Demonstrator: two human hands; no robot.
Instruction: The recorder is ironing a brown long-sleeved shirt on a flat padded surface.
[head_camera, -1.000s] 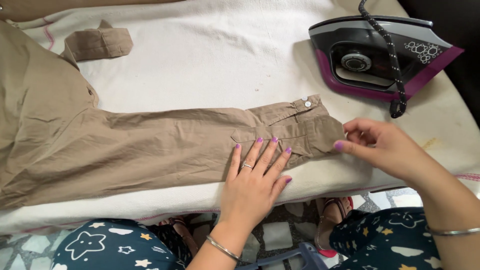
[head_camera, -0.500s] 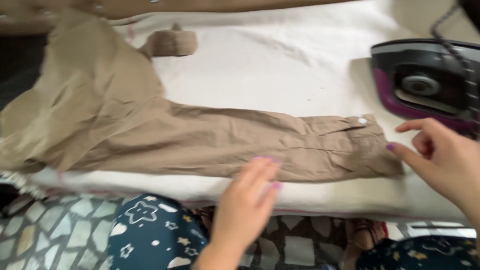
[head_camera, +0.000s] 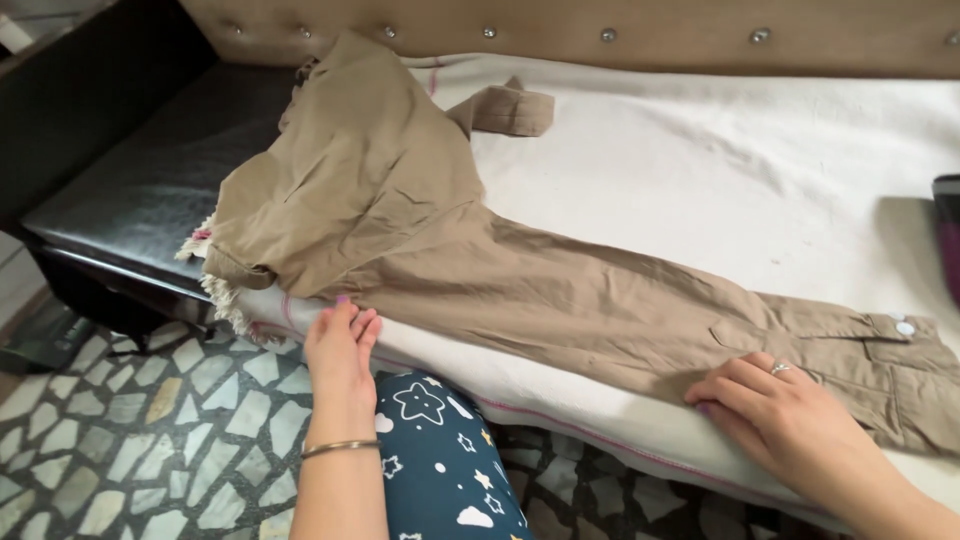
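A white cloth (head_camera: 700, 170) covers the table. A tan shirt (head_camera: 400, 220) lies on it, its long sleeve (head_camera: 640, 300) reaching right. The left hand (head_camera: 340, 345) lies flat, fingers together, touching the shirt's near edge. The right hand (head_camera: 780, 405) presses flat on the sleeve by the cuff (head_camera: 895, 365).

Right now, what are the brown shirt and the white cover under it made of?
The shirt looks like thin woven cotton, matte and creased. The white cover seems a thicker, soft cloth, maybe a blanket, with a fringe at its left end.
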